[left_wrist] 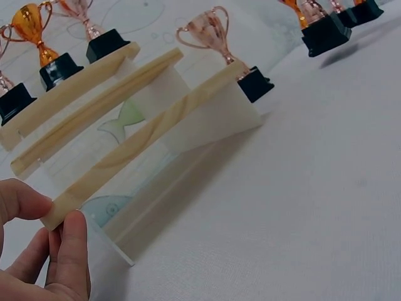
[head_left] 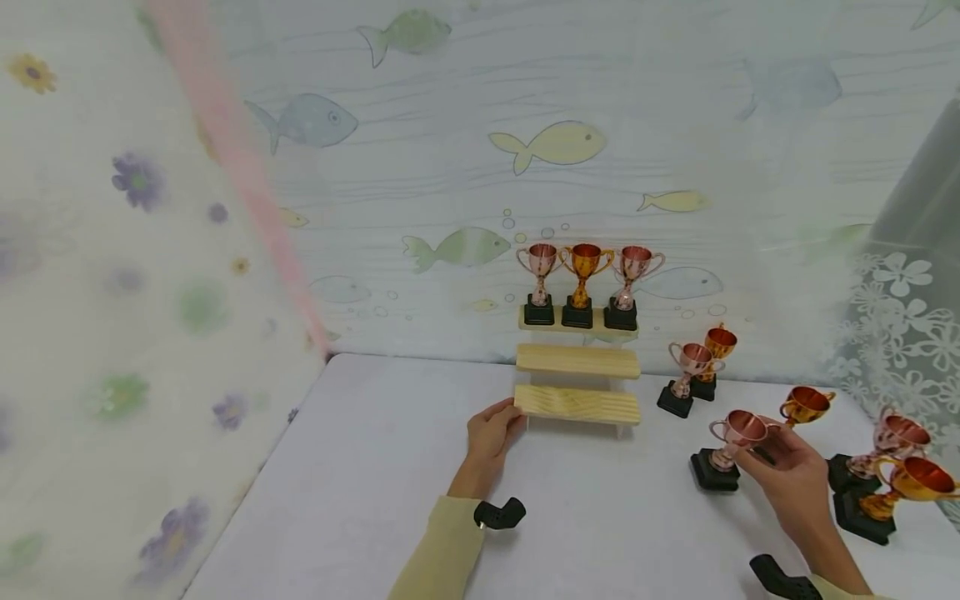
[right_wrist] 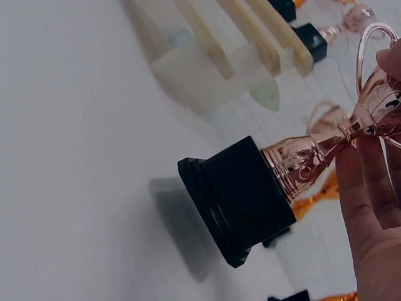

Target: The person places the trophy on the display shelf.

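Tbl (head_left: 352,492) white, w/ shelf (head_left: 577,360) + trophies (head_left: 742,427), fish-print bkdrp (head_left: 442,117) bhd.

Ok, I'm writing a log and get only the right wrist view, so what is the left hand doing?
Observer: The left hand grips the left end of the lowest shelf.
Operator: And which cups stand on the top shelf?
Observer: Three: a gold cup in the middle, with one pink cup on each side.
Operator: Which cup is farthest right on the table?
Observer: Another gold cup, with another pink cup close by it.
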Motion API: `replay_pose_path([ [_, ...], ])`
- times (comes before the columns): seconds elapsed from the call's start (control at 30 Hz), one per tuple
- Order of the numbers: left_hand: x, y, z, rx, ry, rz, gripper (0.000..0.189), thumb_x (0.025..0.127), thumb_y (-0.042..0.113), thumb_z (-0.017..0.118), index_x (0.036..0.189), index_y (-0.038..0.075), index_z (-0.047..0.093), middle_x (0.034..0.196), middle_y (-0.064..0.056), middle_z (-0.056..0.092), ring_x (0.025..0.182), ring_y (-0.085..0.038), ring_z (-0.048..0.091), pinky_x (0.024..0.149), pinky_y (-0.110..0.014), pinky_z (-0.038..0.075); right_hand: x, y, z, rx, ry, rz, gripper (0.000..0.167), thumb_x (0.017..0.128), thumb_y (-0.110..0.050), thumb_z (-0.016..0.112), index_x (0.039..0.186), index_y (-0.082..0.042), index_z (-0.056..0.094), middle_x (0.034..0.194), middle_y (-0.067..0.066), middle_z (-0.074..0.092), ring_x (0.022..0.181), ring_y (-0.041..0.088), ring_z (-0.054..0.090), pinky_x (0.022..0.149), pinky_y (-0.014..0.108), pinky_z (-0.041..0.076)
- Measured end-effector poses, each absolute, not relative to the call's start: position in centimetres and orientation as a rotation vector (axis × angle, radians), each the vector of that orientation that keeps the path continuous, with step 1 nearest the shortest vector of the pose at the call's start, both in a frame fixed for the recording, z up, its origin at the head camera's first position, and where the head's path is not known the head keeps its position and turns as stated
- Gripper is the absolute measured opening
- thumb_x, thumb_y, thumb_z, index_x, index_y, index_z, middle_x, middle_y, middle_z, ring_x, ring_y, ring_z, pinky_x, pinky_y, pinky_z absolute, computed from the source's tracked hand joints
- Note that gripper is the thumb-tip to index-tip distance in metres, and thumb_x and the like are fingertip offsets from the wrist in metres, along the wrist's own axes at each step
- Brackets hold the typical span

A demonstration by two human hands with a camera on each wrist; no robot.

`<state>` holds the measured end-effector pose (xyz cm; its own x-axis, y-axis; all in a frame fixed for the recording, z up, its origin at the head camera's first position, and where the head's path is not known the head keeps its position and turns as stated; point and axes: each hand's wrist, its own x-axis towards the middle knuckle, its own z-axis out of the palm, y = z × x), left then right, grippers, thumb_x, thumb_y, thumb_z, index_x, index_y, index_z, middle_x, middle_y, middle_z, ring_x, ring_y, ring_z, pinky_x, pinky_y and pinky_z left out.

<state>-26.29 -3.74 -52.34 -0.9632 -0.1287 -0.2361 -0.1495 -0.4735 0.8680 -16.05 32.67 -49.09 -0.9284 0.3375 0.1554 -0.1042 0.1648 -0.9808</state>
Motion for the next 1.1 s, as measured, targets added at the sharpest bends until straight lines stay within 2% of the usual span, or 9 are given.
replay_pose_path([
  [0.27,-26.3,-3.8,-52.3,-0.453,1.601,2.642,0.038,0.088,-0.009,0.065,0.124,-0.019,0.06,0.105,-0.018,0.067,0.084,-0.013,0.067,0.081,-0.026,0.06,-16.9,29.9,-47.9,-0.054,-2.151,1.759,0.048,0.087,0.003,0.076,0.128,-0.015,0.059,0.112,-0.023,0.061,0.104,-0.011,0.057,0.078,0.004,0.051],
  [0.57,-26.3,-3.7,-52.3,-0.465,1.608,2.634,0.036,0.089,-0.008,0.065,0.123,-0.018,0.061,0.11,-0.022,0.067,0.087,-0.014,0.067,0.082,-0.025,0.06,-18.1,26.8,-46.5,0.118,-2.176,1.773,0.051,0.088,0.006,0.074,0.134,-0.007,0.056,0.118,-0.023,0.061,0.108,-0.01,0.058,0.081,0.007,0.053],
  [0.8,-26.3,-3.8,-52.1,-0.484,1.61,2.629,0.037,0.089,-0.007,0.066,0.124,-0.018,0.061,0.11,-0.021,0.067,0.087,-0.014,0.067,0.083,-0.026,0.06,-20.1,24.1,-44.8,0.254,-2.137,1.797,0.045,0.089,0.005,0.074,0.13,-0.004,0.058,0.115,-0.018,0.065,0.105,-0.004,0.062,0.084,0.009,0.054],
  [1.1,-26.1,-3.7,-51.9,-0.469,1.605,2.639,0.037,0.088,-0.008,0.065,0.122,-0.019,0.061,0.106,-0.019,0.068,0.086,-0.014,0.067,0.084,-0.027,0.061,-23.2,21.0,-44.1,0.263,-2.109,1.87,0.044,0.089,0.0,0.076,0.129,0.003,0.057,0.112,-0.016,0.065,0.105,0.0,0.062,0.085,0.012,0.055],
])
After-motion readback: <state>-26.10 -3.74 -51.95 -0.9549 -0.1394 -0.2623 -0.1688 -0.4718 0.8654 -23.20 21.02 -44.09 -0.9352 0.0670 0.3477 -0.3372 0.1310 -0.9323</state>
